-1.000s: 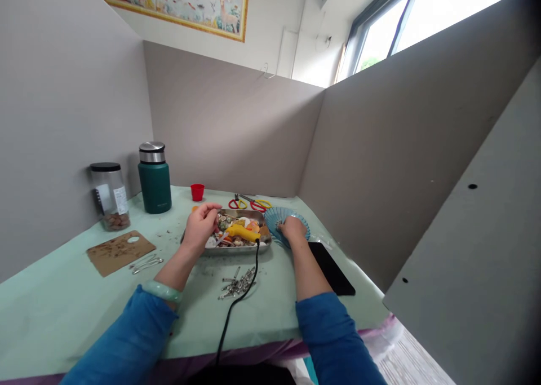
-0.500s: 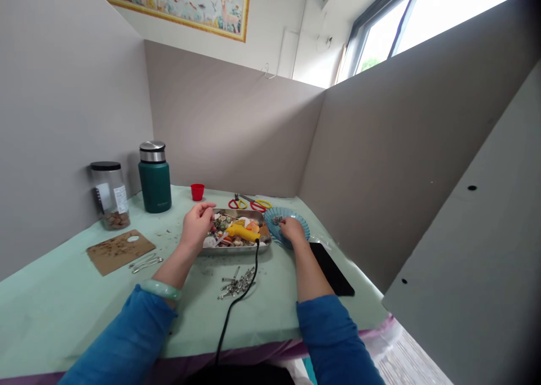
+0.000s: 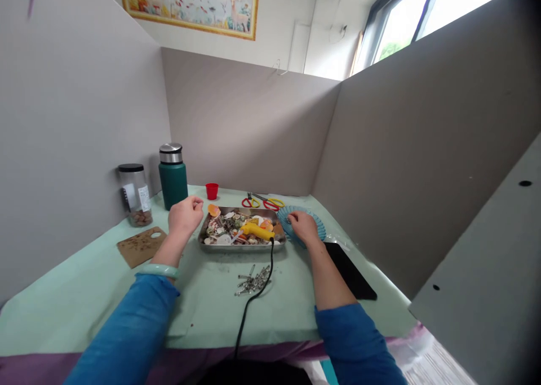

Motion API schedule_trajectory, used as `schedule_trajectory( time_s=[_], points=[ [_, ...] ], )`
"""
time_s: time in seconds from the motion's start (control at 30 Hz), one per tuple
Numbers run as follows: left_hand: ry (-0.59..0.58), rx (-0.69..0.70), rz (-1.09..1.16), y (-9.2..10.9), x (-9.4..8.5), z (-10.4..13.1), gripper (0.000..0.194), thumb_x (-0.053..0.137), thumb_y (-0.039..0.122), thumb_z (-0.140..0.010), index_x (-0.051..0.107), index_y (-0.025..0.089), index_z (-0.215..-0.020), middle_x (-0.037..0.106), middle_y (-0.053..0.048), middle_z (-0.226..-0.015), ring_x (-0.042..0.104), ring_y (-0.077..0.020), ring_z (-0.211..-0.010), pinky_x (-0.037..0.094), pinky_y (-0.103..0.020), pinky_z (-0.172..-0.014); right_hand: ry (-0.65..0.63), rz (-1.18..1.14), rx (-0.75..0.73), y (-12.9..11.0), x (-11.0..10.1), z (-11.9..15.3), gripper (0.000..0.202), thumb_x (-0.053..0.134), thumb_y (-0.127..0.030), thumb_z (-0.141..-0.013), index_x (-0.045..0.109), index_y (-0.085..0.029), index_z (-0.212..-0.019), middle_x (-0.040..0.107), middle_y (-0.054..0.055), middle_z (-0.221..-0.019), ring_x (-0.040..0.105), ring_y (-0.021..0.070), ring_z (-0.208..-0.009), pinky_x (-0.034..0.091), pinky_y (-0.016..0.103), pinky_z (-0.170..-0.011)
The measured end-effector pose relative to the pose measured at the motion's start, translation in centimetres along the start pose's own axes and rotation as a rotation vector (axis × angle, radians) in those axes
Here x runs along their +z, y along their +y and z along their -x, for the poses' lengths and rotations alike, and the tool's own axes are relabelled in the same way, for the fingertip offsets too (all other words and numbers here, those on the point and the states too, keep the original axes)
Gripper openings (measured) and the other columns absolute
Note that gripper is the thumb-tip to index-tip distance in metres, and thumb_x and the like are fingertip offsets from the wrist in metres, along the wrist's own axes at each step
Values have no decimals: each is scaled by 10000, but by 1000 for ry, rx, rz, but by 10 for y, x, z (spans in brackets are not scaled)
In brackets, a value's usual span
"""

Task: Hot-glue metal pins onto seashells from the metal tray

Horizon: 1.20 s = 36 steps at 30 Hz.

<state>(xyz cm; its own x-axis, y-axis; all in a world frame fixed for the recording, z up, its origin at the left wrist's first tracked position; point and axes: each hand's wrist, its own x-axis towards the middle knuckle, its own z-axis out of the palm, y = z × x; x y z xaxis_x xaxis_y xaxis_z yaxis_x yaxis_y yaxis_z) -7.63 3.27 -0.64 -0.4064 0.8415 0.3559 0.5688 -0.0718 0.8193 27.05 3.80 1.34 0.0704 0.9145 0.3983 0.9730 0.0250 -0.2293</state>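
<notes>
My left hand, a pale green bangle at its wrist, hovers left of a metal tray. Its thumb and fingers are closed together; what they hold, if anything, is too small to make out. Shells and bits fill the tray, and a yellow glue gun lies on top of them, its black cord running to the front edge. Over a blue scalloped plate my right hand is closed in a pinch, hiding part of the plate. Small metallic pieces show at its fingertips; whether they are gripped is unclear.
Several metal pins or clips lie piled before the tray. Behind stand a red cup, scissors, a green flask and a jar. A brown board lies left, a black flat slab right. Partitions enclose the table.
My left hand has moved left, away from the tray's edge, uncovering an orange shell at the tray's corner. My right hand stays at the blue plate. The camera view has turned slightly left.
</notes>
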Motion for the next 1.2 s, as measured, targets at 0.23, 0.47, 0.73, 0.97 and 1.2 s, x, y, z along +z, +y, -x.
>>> schedule_trajectory(
  time_s=[0.23, 0.47, 0.73, 0.97, 1.2],
  points=[
    [61, 89, -504, -6, -2, 5, 480, 477, 238, -794, 547, 196, -1267, 653, -133, -1135, 534, -322, -1073, 429, -393, -828, 77, -191, -306, -13, 6, 5, 220, 519, -291, -862, 702, -201, -945, 679, 59, -998, 609, 174, -886, 442, 277, -805],
    [-225, 449, -620, 20, 25, 13, 308, 427, 236, -827, 725, 241, -905, 703, -97, -938, 536, -282, -1021, 374, -391, -852, 107, -230, -344, -14, 13, 4, 195, 530, -267, -858, 697, -202, -934, 667, 62, -992, 598, 170, -849, 449, 298, -785],
    [-449, 373, -725, 20, 44, 9, 243, 536, 154, -709, 731, 216, -840, 708, -125, -943, 605, -291, -968, 393, -394, -845, 110, -219, -361, -17, 14, 6, 183, 525, -235, -859, 694, -199, -922, 666, 59, -989, 593, 164, -837, 444, 293, -778],
    [-398, 212, -238, 3, 28, -4, 220, 571, 248, -736, 730, 216, -886, 736, -42, -903, 657, -206, -845, 450, -263, -741, 105, -205, -378, -20, 16, 6, 179, 531, -242, -858, 697, -213, -917, 673, 48, -979, 595, 166, -829, 439, 296, -770],
    [-378, 151, 75, -4, 28, -5, 207, 643, 291, -631, 726, 200, -798, 735, -30, -819, 656, -213, -797, 475, -282, -744, 98, -225, -420, -22, 15, 8, 184, 523, -230, -859, 706, -206, -855, 679, 53, -922, 601, 175, -827, 444, 303, -757]
  ],
)
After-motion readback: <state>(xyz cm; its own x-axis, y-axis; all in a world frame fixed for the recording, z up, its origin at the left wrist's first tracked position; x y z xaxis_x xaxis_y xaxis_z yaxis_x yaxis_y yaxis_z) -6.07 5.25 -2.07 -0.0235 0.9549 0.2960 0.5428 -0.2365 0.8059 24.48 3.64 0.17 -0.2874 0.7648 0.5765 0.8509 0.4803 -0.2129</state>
